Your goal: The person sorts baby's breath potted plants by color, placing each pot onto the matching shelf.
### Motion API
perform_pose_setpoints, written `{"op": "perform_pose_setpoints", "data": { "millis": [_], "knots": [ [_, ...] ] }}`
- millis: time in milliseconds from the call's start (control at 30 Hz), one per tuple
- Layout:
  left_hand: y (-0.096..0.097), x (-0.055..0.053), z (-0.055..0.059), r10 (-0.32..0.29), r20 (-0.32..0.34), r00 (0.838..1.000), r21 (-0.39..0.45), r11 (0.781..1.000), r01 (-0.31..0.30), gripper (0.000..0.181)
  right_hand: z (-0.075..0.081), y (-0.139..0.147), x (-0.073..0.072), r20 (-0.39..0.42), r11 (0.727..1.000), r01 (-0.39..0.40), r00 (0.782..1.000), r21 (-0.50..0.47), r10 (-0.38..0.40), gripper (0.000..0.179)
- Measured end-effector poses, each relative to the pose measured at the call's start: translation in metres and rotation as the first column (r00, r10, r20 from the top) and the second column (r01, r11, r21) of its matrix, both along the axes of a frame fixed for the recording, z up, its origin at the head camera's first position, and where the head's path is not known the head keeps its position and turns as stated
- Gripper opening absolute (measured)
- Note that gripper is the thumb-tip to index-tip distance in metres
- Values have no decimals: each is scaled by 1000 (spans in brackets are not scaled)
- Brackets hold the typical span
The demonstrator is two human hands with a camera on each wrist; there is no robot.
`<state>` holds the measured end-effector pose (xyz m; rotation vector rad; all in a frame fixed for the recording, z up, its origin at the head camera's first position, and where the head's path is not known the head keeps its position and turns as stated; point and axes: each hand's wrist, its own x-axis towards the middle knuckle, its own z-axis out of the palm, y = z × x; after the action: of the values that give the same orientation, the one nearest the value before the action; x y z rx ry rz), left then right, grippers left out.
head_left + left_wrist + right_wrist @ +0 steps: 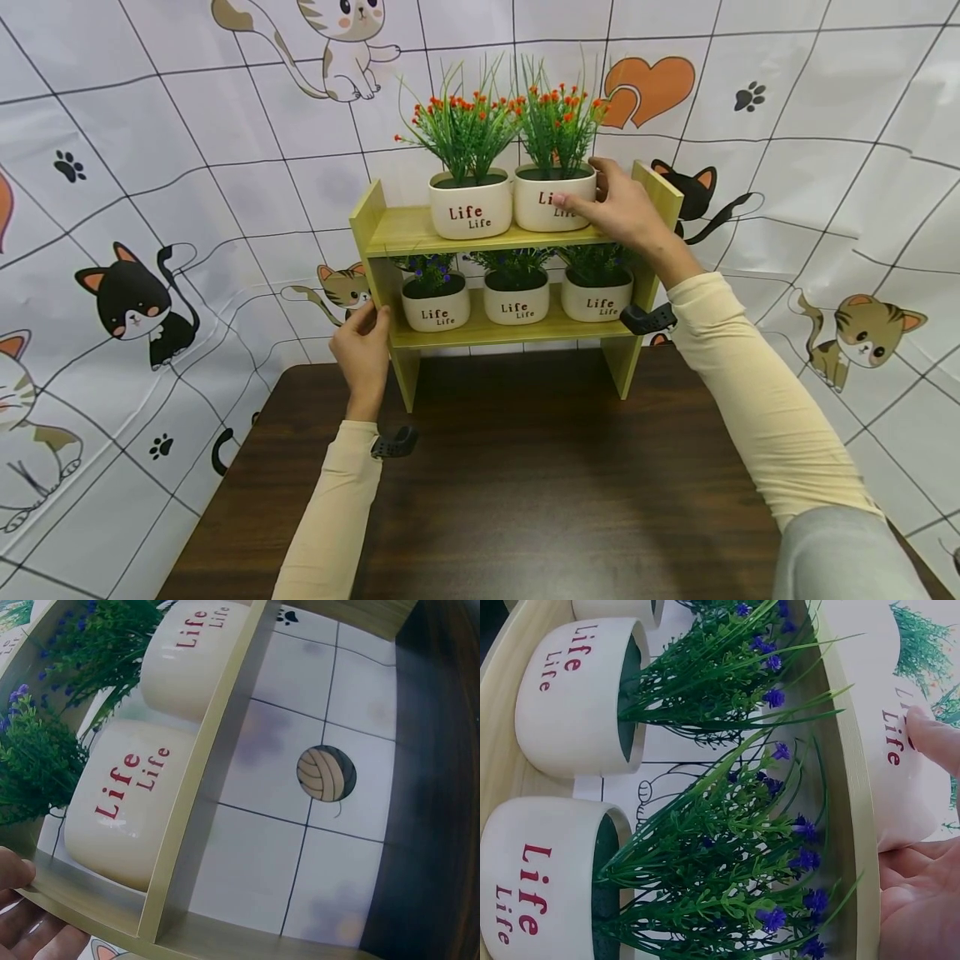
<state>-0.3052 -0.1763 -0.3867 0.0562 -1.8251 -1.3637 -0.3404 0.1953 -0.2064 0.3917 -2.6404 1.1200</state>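
Note:
A two-tier wooden shelf point(401, 227) stands at the back of the table. On its upper tier, my right hand point(628, 208) grips the right-hand white flowerpot point(538, 215), which bears orange-flowered greenery; the thumb lies on the pot's front and the other fingers are partly hidden around its right side. Beside it, to the left, sits a matching flowerpot point(471, 221). My left hand point(363, 354) pinches the front edge of the shelf's left side panel point(97, 911), with the thumb inside and fingers outside in the left wrist view.
Three white flowerpots with purple-flowered plants line the lower tier: left point(437, 310), middle point(516, 302) and right point(596, 298). Below and in front spreads the dark wooden table point(525, 483). A white wall covering point(795, 217) with cat pictures rises close behind.

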Motion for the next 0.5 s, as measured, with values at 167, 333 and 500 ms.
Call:
{"op": "perform_pose_setpoints", "data": {
  "millis": [167, 333, 500],
  "knots": [
    [0, 0, 1, -5, -3, 1000, 0, 1000, 5, 22, 1, 0, 2, -3, 1000, -5, 1000, -20, 5, 102],
    [1, 1, 0, -5, -7, 1000, -1, 1000, 5, 21, 0, 4, 11, -80, 996, 54, 995, -68, -60, 88],
    [1, 0, 0, -2, -20, 1000, 9, 1000, 2, 22, -4, 10, 22, -294, 986, 132, 943, -102, -156, 58]
  ]
}}
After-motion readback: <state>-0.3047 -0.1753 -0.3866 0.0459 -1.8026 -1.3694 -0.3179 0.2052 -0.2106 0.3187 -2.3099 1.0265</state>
